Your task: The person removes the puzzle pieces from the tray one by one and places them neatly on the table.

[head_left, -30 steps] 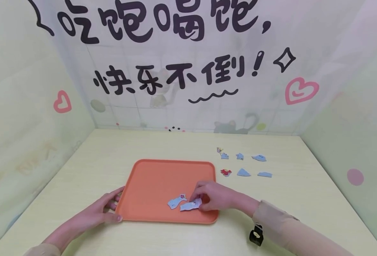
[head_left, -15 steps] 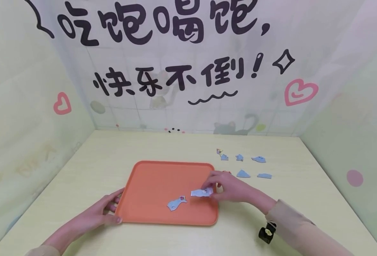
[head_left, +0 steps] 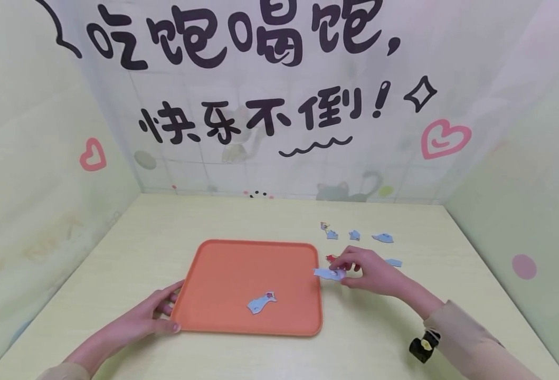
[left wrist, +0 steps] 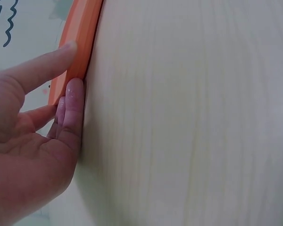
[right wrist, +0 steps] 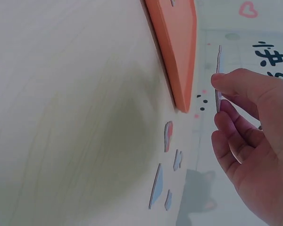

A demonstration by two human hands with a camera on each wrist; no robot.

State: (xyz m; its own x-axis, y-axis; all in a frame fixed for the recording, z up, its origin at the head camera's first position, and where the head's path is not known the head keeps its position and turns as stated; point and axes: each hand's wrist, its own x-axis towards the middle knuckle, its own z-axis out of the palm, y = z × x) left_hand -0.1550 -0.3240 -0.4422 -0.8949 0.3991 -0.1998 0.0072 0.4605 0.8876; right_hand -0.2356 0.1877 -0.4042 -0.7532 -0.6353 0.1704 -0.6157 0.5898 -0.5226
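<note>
My right hand (head_left: 371,268) pinches a flat, light-blue puzzle piece (head_left: 328,274) between thumb and fingers, over the right rim of the orange tray (head_left: 241,264). In the right wrist view the piece (right wrist: 219,61) is seen edge-on, raised above the table. One blue piece with a small pinkish patch (head_left: 262,302) lies inside the tray, toward the front. At the tray's left side, my left hand (head_left: 153,315) holds the edge, thumb (left wrist: 68,49) on the rim and fingertips against the outer side near the corner.
Right of the tray, several puzzle pieces lie in two rows: a yellowish-blue one (head_left: 330,232), small blue ones (head_left: 354,235) (head_left: 384,238), a red one (head_left: 331,258) and another blue one (head_left: 394,262). My right hand covers part of the nearer row. Printed cloth walls (head_left: 231,174) enclose the table.
My right hand has lifted the blue piece out of the tray's front right and carried it up and to the right, over the rim. My left hand stays at the tray.
</note>
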